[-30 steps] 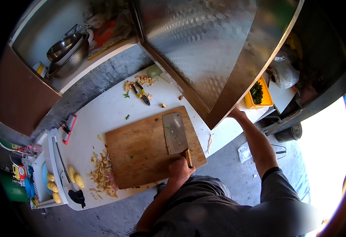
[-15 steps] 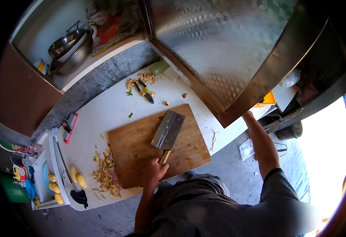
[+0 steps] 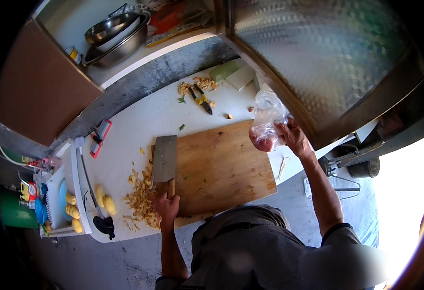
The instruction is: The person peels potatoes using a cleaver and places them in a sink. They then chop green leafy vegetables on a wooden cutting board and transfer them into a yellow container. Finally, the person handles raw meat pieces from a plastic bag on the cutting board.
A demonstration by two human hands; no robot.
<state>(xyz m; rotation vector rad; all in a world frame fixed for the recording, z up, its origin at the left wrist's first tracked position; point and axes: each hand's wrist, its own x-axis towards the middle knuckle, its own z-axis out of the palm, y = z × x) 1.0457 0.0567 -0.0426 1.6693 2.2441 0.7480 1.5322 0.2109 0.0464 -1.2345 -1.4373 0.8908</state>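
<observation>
My left hand [image 3: 166, 207] is closed round the wooden handle of a cleaver [image 3: 164, 159]. Its broad steel blade lies over the left edge of the wooden cutting board [image 3: 221, 166]. In my right hand [image 3: 294, 137] is a clear plastic bag [image 3: 270, 113], pinched by the fingers, with a reddish lump like raw meat [image 3: 264, 141] at its lower end. The bag hangs over the board's far right corner. Potato peelings [image 3: 141, 200] are heaped just left of the board, beside my left hand.
An open cabinet door with patterned glass [image 3: 328, 58] juts over the counter [image 3: 125, 145] at right. Pliers [image 3: 202, 99] lie near nut pieces at the back. Peeled potatoes [image 3: 106, 200] and a red-handled tool [image 3: 100, 138] lie at left. Steel bowls [image 3: 120, 48] stand on a shelf.
My right hand has come out from behind the cabinet door with the bag over the board. My left hand has moved the cleaver leftward, from mid-board to its left edge.
</observation>
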